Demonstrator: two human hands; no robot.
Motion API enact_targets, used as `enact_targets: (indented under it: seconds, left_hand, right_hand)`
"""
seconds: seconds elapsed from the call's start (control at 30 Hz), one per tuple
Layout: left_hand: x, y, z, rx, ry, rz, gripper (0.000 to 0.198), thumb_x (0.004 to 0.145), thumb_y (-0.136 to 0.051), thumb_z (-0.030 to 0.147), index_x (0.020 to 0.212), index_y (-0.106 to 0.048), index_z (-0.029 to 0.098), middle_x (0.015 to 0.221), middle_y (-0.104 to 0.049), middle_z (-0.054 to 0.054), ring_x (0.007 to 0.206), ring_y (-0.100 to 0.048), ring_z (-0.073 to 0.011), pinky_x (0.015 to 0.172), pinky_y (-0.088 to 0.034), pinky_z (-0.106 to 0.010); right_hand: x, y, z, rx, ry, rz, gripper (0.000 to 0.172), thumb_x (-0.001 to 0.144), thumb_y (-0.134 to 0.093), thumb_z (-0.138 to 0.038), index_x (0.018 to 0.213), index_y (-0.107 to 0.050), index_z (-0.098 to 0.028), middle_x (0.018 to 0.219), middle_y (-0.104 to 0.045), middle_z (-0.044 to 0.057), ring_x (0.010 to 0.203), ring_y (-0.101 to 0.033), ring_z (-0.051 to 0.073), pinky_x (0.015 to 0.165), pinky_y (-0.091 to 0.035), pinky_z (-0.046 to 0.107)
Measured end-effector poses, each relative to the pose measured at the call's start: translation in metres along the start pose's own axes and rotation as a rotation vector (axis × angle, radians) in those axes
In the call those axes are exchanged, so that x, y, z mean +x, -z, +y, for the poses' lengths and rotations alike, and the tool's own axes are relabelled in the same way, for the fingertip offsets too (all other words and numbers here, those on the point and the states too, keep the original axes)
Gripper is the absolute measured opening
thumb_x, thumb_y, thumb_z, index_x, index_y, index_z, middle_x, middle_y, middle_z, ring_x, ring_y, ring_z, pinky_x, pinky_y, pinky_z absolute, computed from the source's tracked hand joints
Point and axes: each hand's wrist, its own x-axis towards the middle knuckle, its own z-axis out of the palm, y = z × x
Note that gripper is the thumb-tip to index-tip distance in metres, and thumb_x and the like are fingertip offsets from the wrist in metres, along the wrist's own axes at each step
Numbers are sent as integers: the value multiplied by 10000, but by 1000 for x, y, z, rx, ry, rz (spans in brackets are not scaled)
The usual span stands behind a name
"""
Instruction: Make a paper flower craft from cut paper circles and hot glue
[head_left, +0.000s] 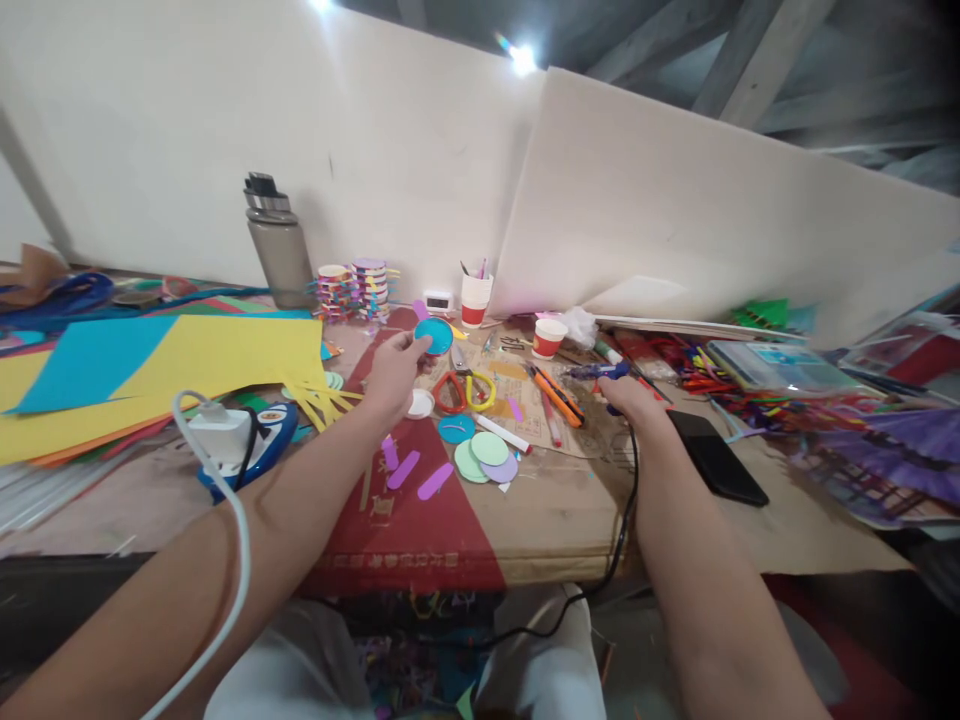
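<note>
My left hand (394, 372) is raised over the middle of the table and pinches a blue paper disc (434, 336) by its lower left edge. My right hand (626, 398) is closed around a blue glue gun (600, 372), its nozzle pointing left; a black cord (628, 520) runs from it down past the table's front edge. Below the disc lie two pairs of scissors, red-handled (449, 392) and yellow-handled (481, 390). Cut paper circles in green, blue and lilac (484, 455) and purple strips (405, 468) lie nearer me.
Yellow and blue paper sheets (150, 370) cover the left. A power strip (232, 440) with a white cable sits by my left forearm. A grey bottle (277, 245), stacked paper rings (356, 288), cups (475, 298), orange markers (559, 395), a black phone (716, 458) and pipe cleaners (750, 400) crowd the back and right.
</note>
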Motion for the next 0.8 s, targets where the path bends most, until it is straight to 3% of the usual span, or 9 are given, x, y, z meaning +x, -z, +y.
enact_targets:
  seconds: [0.1, 0.17, 0.27, 0.37, 0.47, 0.6, 0.8]
  left_hand:
    - [1, 1, -1, -2, -2, -22, 124, 700, -684, 213, 711, -585, 140, 577, -588, 6, 497, -525, -80, 490, -387, -197]
    - [1, 1, -1, -7, -7, -22, 126, 694, -687, 216, 705, -588, 139, 576, -589, 5, 486, -513, -75, 479, -376, -196]
    - [0, 0, -1, -17, -12, -15, 121, 687, -685, 206, 692, -585, 139, 565, -586, 5, 475, -503, -73, 470, -366, -196]
    - [0, -2, -2, -23, -11, -19, 132, 678, -694, 204, 683, -578, 143, 553, -584, 11, 462, -488, -68, 471, -364, -195]
    - [1, -2, -3, 8, -6, -20, 165, 678, -714, 225, 679, -569, 146, 556, -596, 5, 461, -491, -69, 473, -362, -195]
    - [1, -1, -4, 49, -16, -28, 184, 681, -725, 248, 674, -572, 147, 562, -599, -2, 471, -498, -71, 472, -362, -197]
    - [-3, -2, -6, 91, -45, -63, 187, 669, -723, 260, 664, -569, 153, 557, -566, 18, 470, -476, -72, 464, -373, -202]
  right_hand:
    - [-6, -3, 1, -38, -79, 28, 570, 814, -532, -480, 1275, -609, -152, 1343, -557, 240, 1278, -473, 420, 1043, -304, 619]
    - [-14, -4, -1, -43, -80, 175, 619, 803, -572, -508, 1256, -606, -88, 1353, -512, 295, 1306, -405, 462, 1027, -291, 634]
    - [-29, -1, -12, 31, 103, 382, 504, 828, -579, -429, 1162, -651, -59, 1292, -530, 313, 1242, -443, 453, 962, -335, 617]
    - [-40, 2, -27, 93, 425, 215, 276, 856, -556, -327, 1002, -731, -171, 1131, -664, 163, 1092, -561, 320, 944, -371, 506]
    - [-48, 2, -37, 97, 651, 44, 201, 836, -587, -276, 907, -758, -200, 998, -714, 82, 963, -609, 238, 885, -390, 380]
    - [-62, -1, -46, 102, 718, -73, 178, 833, -597, -256, 873, -756, -189, 922, -736, 58, 868, -628, 194, 786, -388, 305]
    - [-93, -7, -71, -82, 671, -187, 225, 801, -685, -411, 800, -750, -196, 860, -746, 86, 918, -643, 253, 830, -375, 358]
